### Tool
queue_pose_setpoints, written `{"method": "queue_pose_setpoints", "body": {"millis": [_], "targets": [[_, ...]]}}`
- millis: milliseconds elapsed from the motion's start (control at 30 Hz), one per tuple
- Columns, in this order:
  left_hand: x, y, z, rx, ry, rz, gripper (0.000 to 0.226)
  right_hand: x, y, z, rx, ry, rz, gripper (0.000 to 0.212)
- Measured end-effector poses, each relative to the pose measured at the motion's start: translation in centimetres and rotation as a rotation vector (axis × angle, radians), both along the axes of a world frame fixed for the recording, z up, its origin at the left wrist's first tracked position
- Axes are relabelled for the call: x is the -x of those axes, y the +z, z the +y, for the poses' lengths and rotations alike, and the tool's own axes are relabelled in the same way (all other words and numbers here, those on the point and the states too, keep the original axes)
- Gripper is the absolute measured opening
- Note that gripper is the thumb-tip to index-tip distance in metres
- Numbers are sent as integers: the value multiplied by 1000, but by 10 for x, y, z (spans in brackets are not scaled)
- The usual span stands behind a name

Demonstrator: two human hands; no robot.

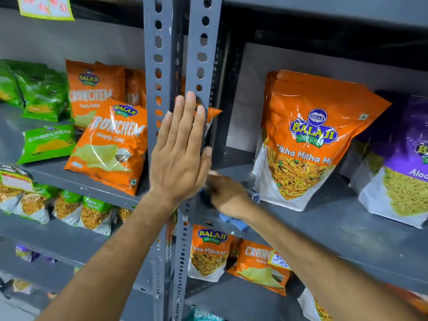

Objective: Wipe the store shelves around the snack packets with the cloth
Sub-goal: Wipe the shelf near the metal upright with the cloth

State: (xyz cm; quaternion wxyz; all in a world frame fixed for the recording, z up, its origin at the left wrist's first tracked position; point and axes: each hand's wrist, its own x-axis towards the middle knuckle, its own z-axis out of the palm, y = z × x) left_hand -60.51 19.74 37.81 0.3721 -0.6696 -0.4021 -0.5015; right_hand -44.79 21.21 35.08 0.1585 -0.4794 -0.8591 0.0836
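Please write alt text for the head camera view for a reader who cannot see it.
A person's right hand presses a blue cloth on a grey shelf beside an orange snack packet, while the left hand rests flat against the upright metal post. More packets fill neighbouring shelves.

2 hands, 1 cloth, 2 uprights

Two uprights stand side by side in the middle, shelves to either side. The left grip lies flat against them. Just right of them, the right grip rests on a cloth on the shelf, left of a standing packet.
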Motion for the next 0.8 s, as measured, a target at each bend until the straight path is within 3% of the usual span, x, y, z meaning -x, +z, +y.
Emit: {"method": "queue_pose_setpoints", "body": {"millis": [100,167,233,300,400,500,600,800], "targets": [[-1,1,-3,4,2,-7,70,-8,-9,-39,16,113,105,32],[-1,2,-4,3,7,-8,70,-17,-13,-49,82,99,279,33],[-1,2,-5,4,13,-10,70,-15,-7,-33,103,-71,546,37],[-1,1,-5,-2,8,-12,69,-3,6,6,-31,-296,682,34],[-1,0,-4,-9,6,-11,69,18,26,75,-249,-475,586,36],[0,-1,-2,-21,7,-4,70,19,23,133,-170,-691,335,34],[0,-2,1,-30,9,1,72,9,12,165,-69,-752,86,27],[-1,-2,3,-44,8,-3,74,14,5,172,43,-739,-86,42]]}}
